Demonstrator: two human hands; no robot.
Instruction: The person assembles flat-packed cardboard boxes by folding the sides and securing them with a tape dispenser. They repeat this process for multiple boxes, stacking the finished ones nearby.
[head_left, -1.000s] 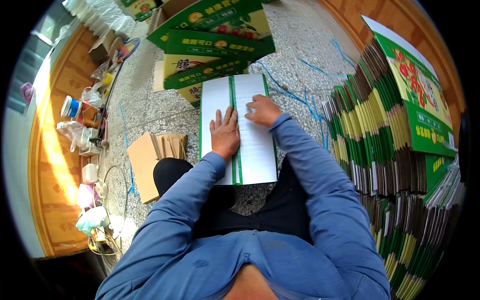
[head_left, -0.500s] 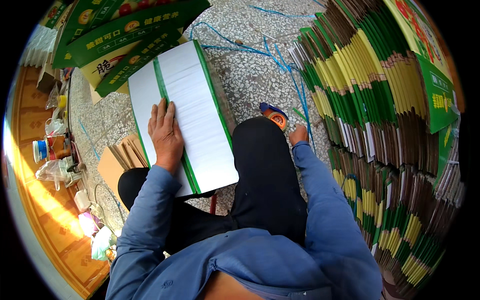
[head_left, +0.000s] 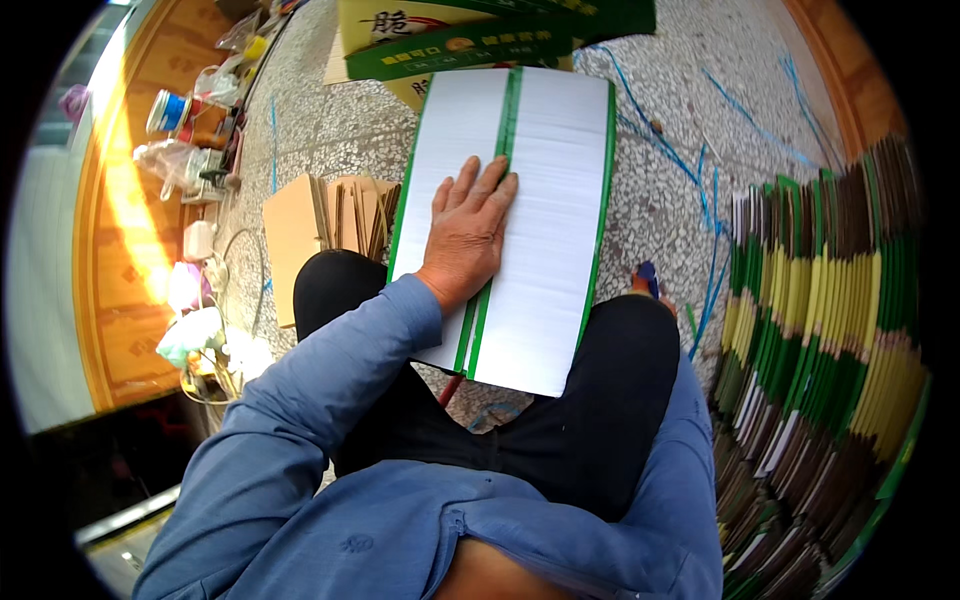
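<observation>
On lap: left hand (head_left: 466, 232) spread flat on smooth white green-edged cardboard sheet (head_left: 545, 200).

A tall stack of folded green and yellow cartons (head_left: 820, 370) stood at the right of the frame. Brown cardboard pieces (head_left: 330, 225) lay at centre left, and blue straps (head_left: 700, 190) crossed the speckled floor (head_left: 330, 130) at upper right.

Left hand (head_left: 467, 232) flat, palm down, fingers spread forward; right hand hidden behind right knee.

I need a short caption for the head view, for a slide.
Left hand flat on a white, green-edged cardboard sheet across the lap.
</observation>
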